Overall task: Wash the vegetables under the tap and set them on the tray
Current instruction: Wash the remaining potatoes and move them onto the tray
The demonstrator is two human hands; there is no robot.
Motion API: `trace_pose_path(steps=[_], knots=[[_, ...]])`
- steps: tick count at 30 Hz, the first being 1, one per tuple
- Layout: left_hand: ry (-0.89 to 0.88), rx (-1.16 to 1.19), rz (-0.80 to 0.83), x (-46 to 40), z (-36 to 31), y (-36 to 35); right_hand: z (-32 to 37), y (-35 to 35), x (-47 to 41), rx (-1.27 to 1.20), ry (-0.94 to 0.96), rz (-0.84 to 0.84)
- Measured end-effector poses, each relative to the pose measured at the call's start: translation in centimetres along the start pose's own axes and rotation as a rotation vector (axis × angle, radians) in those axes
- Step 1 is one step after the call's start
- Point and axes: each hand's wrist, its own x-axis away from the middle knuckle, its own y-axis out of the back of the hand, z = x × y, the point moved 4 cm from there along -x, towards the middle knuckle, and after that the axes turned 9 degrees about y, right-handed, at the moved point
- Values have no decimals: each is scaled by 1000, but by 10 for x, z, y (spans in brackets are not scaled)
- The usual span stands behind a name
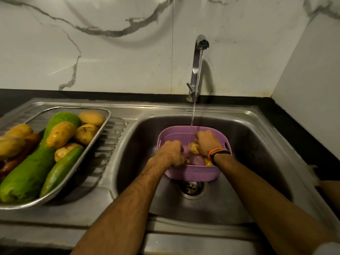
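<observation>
Now right hand (207,142) grips a potato (193,148); left hand (172,153) seemingly clutches the colander (191,173) rim

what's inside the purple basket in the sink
A potato gripped by the right hand, another yellowish piece, and the left hand. The hands cover the rest.

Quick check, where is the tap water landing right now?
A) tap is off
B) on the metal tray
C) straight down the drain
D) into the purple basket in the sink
D: the stream from the tap drops into the far side of the purple basket by the right hand, which holds a potato; the tray sits off to the left, out of the stream.
</observation>
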Motion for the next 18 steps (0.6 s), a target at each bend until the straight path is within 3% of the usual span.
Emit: trace_pose_path(steps=[4, 9, 18], knots=[[1, -8, -12, 7, 1, 3, 2, 8, 10, -64, -26, 52], [6, -9, -13, 4, 3, 2, 3, -19, 8, 25, 82, 219], [9, -33, 29, -9, 2, -1, 22, -36, -13, 81, 199, 363]])
